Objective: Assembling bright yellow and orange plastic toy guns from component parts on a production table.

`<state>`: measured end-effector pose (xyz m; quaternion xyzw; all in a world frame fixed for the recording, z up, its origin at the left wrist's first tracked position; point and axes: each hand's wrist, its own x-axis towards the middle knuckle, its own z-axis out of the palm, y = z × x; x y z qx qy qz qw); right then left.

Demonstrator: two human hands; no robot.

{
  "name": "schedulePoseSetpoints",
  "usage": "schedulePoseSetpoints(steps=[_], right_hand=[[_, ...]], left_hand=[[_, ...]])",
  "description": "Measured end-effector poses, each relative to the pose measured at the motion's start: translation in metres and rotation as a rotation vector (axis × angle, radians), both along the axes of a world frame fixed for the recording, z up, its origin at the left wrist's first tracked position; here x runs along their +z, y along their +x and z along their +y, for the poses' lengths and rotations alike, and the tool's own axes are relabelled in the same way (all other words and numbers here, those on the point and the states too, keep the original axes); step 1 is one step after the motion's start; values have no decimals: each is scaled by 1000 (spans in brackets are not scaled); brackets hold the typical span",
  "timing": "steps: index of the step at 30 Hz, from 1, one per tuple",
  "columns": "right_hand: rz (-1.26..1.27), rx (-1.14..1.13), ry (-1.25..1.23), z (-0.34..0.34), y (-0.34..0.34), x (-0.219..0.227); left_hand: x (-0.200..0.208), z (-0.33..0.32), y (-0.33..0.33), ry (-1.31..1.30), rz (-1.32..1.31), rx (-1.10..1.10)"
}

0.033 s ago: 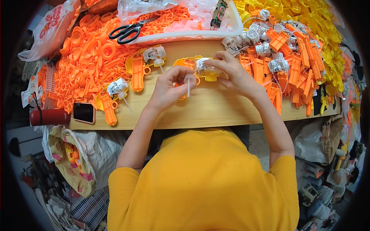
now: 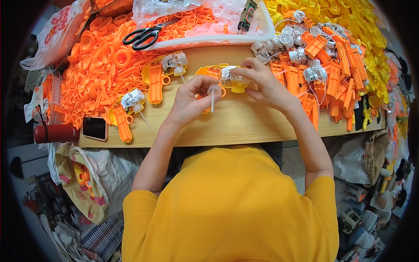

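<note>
White-stemmed piece [image 2: 213,98] is being pinched by the left hand's [image 2: 195,95] fingertips while the yellow-orange-white assembly [image 2: 228,77], at the wooden table's [image 2: 248,122] middle, is being gripped by the right hand [image 2: 264,85], twisting probably best being avoided.

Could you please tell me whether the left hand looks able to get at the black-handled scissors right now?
Probably yes: the scissors lie by the rim of the white tray, handles uncovered. The left hand, however, seems to be pinching a white-stemmed part, so it may need freeing first.
</note>
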<state>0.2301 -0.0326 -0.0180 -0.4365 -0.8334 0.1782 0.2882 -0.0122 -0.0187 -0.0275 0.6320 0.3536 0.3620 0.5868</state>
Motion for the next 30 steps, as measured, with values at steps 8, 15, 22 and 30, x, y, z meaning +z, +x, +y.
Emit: schedulePoseSetpoints(steps=[8, 15, 22, 30], right_hand=[[74, -37, -124, -15, -7, -12], [102, -75, -89, -16, -6, -20], [51, -73, -37, -18, -7, -27], [91, -64, -49, -14, -5, -30]], left_hand=[[5, -6, -6, -1, 18, -37], [3, -12, 2, 172, 201, -130], [5, -14, 8, 200, 164, -159], [11, 0, 21, 328, 241, -74]])
